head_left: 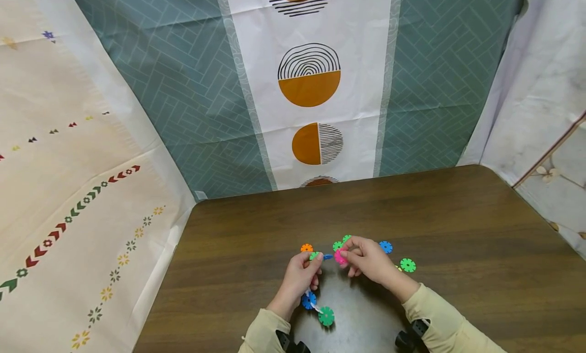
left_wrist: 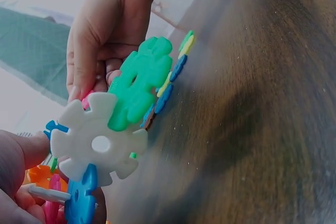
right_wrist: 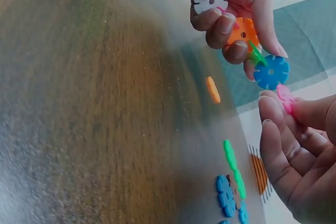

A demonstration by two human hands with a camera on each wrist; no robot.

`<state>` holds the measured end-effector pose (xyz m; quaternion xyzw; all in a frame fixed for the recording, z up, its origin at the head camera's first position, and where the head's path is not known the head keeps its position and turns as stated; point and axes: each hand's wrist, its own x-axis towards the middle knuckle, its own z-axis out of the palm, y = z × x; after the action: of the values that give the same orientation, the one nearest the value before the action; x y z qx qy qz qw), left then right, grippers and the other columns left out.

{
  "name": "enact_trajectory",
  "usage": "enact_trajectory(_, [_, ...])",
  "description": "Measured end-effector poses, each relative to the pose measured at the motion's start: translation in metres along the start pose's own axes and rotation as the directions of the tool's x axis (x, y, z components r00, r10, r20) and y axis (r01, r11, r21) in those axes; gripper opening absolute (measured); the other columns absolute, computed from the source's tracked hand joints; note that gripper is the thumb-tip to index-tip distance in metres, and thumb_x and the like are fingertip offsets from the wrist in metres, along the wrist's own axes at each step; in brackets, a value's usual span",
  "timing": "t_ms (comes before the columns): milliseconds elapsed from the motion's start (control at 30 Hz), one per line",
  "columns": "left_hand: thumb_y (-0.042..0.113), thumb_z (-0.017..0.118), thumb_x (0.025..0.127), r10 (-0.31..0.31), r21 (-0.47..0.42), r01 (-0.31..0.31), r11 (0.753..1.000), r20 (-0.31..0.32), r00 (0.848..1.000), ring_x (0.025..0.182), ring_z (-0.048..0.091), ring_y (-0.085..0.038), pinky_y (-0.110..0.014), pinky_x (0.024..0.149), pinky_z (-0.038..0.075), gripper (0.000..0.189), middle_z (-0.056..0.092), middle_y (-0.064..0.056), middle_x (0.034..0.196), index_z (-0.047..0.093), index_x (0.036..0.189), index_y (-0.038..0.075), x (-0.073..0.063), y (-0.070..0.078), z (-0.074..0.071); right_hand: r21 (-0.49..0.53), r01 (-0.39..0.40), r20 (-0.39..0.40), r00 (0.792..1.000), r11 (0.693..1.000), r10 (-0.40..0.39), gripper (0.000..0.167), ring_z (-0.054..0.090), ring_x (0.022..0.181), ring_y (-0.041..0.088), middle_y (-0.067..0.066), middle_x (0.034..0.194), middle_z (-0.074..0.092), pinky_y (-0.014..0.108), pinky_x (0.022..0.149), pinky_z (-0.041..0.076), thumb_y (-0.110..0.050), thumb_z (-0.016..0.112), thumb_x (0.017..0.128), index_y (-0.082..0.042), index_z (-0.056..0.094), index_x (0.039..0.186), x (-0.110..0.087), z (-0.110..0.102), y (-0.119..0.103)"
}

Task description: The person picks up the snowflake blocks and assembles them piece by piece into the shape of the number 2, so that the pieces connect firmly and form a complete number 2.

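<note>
Biggest first: patterned teal cloth (head_left: 178, 83) at the back, then a brown wooden table (head_left: 238, 231) across the lower half. Next, tan sleeves (head_left: 448, 317), then a left hand (head_left: 297, 281) and a right hand (head_left: 373, 261), near each other above the table. In the left one, thumb and fingers curled around a linked chain (right_wrist: 250, 29) of plastic discs. In the right one, a pink disc (head_left: 340, 257), pinched between thumb and fingertips.

About that chain: pretty bent. From the head camera, down from the left fingers toward the near side of the table as far as a green end disc (head_left: 326, 316), and the other way, short and sideways, out to the right. Just past the left fingertips, a blue disc (right_wrist: 275, 66), edge-on from the head, flat side showing from the right wrist. Right up against it, the pink one, nearly edge-on from the right wrist. Can't tell if slotted in or only touching. On the table, a loose orange disc (head_left: 306, 247) just beyond the left hand.
</note>
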<state>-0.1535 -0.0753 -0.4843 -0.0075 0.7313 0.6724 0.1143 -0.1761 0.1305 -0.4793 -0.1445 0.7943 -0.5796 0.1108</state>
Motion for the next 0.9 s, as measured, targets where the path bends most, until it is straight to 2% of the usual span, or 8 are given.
enact_trajectory(133, [0.018, 0.056, 0.101, 0.010, 0.003, -0.010, 1.000, 0.011, 1.000, 0.045, 0.044, -0.008, -0.020, 0.044, 0.042, 0.035, 0.053, -0.004, 0.067, 0.053, 0.105, -0.017, 0.001, 0.001, 0.002, 0.004, -0.003, -0.005, 1.000, 1.000, 0.003, 0.017, 0.063, 0.054, 0.026, 0.012, 0.073, 0.069, 0.033, 0.054, 0.054, -0.017, 0.061, 0.098, 0.000, 0.058, 0.100, 0.000, 0.002, 0.000])
enact_trajectory(267, [0.021, 0.057, 0.100, 0.006, -0.020, -0.006, 1.000, 0.021, 1.000, 0.046, 0.045, -0.008, -0.021, 0.045, 0.042, 0.034, 0.054, -0.003, 0.068, 0.056, 0.106, -0.013, 0.001, -0.001, 0.003, 0.018, -0.004, -0.013, 1.000, 1.000, 0.004, 0.020, 0.063, 0.053, 0.023, 0.010, 0.072, 0.069, 0.033, 0.053, 0.053, -0.019, 0.061, 0.098, 0.000, 0.057, 0.100, 0.000, 0.004, -0.001])
enact_trajectory(400, [0.023, 0.060, 0.098, 0.011, -0.018, -0.010, 1.000, 0.026, 1.000, 0.047, 0.045, -0.009, -0.021, 0.047, 0.044, 0.033, 0.056, -0.004, 0.068, 0.058, 0.101, -0.010, 0.002, -0.003, 0.004, 0.060, -0.004, 0.005, 1.000, 0.998, 0.004, 0.019, 0.063, 0.054, 0.024, 0.013, 0.073, 0.069, 0.034, 0.054, 0.054, -0.016, 0.059, 0.099, 0.003, 0.055, 0.099, -0.001, 0.005, -0.003])
enact_trajectory(600, [0.020, 0.061, 0.098, 0.014, -0.011, -0.013, 1.000, 0.043, 0.999, 0.046, 0.042, -0.008, -0.021, 0.048, 0.042, 0.034, 0.057, -0.003, 0.066, 0.056, 0.096, -0.014, 0.001, -0.004, 0.007, 0.120, -0.019, 0.040, 0.999, 0.993, 0.014, 0.015, 0.065, 0.059, 0.029, 0.018, 0.074, 0.068, 0.036, 0.056, 0.055, -0.009, 0.056, 0.099, 0.005, 0.051, 0.098, -0.003, 0.006, -0.004])
enact_trajectory(767, [0.020, 0.062, 0.097, 0.003, 0.003, -0.003, 1.000, 0.037, 0.999, 0.047, 0.043, -0.008, -0.021, 0.050, 0.042, 0.032, 0.059, -0.003, 0.067, 0.057, 0.094, -0.012, 0.001, -0.002, 0.009, 0.107, -0.020, 0.036, 0.999, 0.994, 0.016, 0.014, 0.065, 0.059, 0.030, 0.017, 0.074, 0.068, 0.035, 0.057, 0.055, -0.008, 0.055, 0.100, 0.005, 0.050, 0.097, -0.003, 0.008, -0.002])
enact_trajectory(900, [0.022, 0.061, 0.098, -0.008, 0.020, 0.008, 1.000, 0.007, 1.000, 0.048, 0.046, -0.009, -0.021, 0.048, 0.044, 0.033, 0.059, -0.004, 0.068, 0.058, 0.094, -0.011, 0.000, 0.001, 0.008, 0.016, -0.010, -0.024, 1.000, 1.000, 0.011, 0.016, 0.061, 0.054, 0.026, 0.010, 0.067, 0.065, 0.031, 0.052, 0.051, -0.015, 0.055, 0.101, 0.000, 0.054, 0.096, 0.001, 0.012, 0.000])
